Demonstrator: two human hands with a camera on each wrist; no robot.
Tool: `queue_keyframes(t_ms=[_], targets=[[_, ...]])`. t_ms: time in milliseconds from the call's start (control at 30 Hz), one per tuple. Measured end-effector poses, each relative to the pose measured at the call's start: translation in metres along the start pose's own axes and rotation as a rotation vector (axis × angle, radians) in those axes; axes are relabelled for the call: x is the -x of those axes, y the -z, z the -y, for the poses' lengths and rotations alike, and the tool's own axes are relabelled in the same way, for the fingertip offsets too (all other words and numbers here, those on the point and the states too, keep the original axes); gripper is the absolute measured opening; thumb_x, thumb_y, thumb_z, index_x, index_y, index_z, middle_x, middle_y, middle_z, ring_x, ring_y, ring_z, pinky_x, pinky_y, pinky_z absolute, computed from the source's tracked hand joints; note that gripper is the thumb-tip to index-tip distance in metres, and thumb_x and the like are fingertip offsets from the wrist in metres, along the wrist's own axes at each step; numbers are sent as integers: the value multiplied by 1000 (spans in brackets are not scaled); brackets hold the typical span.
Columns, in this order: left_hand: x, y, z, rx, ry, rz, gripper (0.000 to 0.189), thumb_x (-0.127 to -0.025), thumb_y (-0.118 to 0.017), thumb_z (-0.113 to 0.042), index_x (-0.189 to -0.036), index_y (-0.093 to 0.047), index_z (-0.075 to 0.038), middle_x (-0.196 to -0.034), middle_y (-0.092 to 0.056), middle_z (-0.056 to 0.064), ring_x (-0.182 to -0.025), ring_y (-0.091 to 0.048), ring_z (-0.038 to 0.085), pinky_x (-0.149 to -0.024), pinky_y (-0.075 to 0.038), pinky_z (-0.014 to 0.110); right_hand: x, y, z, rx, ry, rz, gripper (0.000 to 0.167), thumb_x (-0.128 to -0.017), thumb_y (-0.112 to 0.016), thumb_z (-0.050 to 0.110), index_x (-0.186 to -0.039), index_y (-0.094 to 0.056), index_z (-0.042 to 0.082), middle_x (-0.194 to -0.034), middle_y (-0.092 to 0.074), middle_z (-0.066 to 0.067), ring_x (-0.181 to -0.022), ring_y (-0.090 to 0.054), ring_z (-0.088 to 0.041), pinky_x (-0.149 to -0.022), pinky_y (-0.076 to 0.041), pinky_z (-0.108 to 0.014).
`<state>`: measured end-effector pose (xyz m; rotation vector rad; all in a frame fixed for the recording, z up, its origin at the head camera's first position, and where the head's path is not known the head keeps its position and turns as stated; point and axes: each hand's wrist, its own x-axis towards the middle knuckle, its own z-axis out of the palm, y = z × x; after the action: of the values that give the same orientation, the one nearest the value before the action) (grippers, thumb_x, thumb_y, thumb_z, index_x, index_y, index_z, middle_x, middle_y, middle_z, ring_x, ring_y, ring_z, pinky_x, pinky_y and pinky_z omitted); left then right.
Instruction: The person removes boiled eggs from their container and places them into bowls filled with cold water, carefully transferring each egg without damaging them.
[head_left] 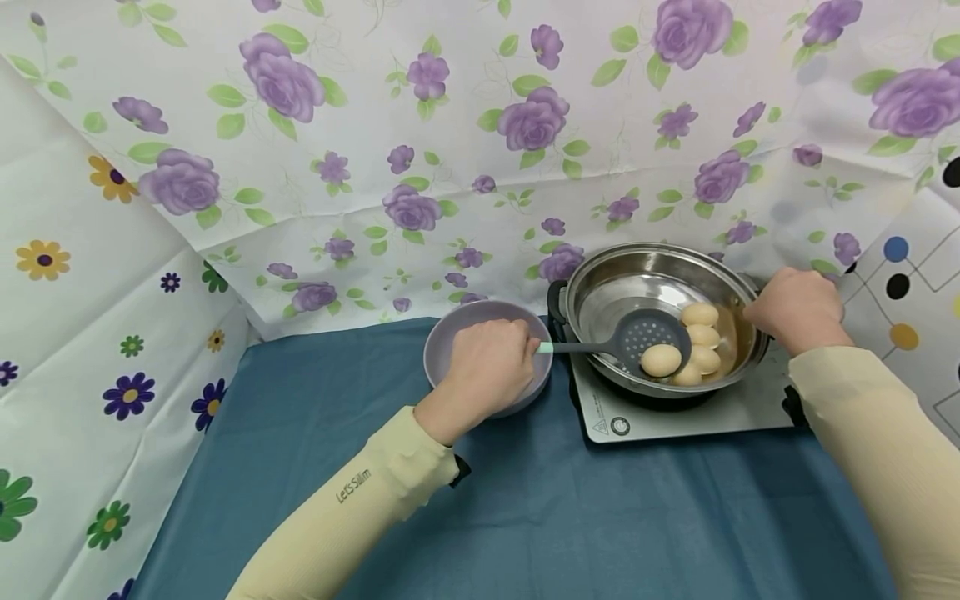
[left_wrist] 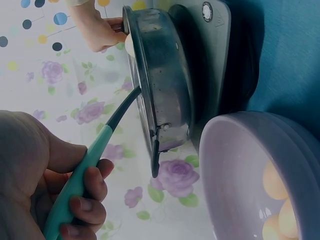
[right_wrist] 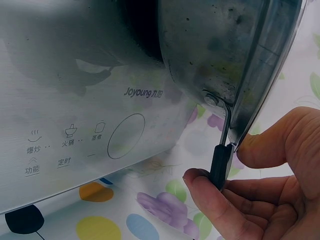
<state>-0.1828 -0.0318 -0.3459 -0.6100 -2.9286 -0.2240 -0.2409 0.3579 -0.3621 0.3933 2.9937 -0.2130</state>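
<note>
My left hand (head_left: 487, 371) grips the green handle (left_wrist: 75, 190) of a dark grey slotted skimmer (head_left: 636, 337), fingers wrapped round it. The skimmer's head is over the steel pot (head_left: 600, 375), with one brown egg (head_left: 661, 361) on it. Several more eggs (head_left: 703, 336) lie in liquid on the pot's right side. At the pot's right side my right hand (head_left: 801, 312) holds its black handle (right_wrist: 220, 167) between thumb and fingers. Below my left hand stands a lilac bowl (head_left: 438, 354), partly hidden by the hand in the head view; eggs (left_wrist: 276, 182) lie inside it.
The pot stands on a flat silver induction cooker (head_left: 690, 422), its control markings visible in the right wrist view. A blue cloth (head_left: 525, 517) covers the table. Flowered sheets (head_left: 337, 208) hang behind and at the left; a dotted sheet (head_left: 900, 287) is at the right.
</note>
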Motion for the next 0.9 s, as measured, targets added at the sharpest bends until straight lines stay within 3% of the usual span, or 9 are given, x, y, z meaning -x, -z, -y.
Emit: queue_keyframes(t_ms=[333,767,900], targets=[[3,9,1,41,40,-2,31,-97,-46,-36,-73,-56,-20,-56,-48,-4,-47,-46,12,-41,-36,29,0,-1,0,4,3,-6,41,-79,-60,33,-79,-57,-8,-78,-57,-30,-64,-55,-39,-42,-44,-41],[5,16,15,25,60,-74,33,-96,-48,-37,-67,-54,-22,-54,-47,-6,-47,-45,11,-41,-36,28,1,-1,1,0,6,-6,44,-79,-61,35,-80,-57,-9,-79,-56,-32,-63,-55,-40,-42,-45,-41],[8,20,20,46,87,-69,34,-96,-48,-37,-66,-52,-23,-56,-48,-6,-48,-46,11,-41,-36,29,0,-1,0,2,4,-7,46,-79,-61,36,-81,-57,-10,-80,-56,-32,-64,-55,-40,-42,-45,-42]])
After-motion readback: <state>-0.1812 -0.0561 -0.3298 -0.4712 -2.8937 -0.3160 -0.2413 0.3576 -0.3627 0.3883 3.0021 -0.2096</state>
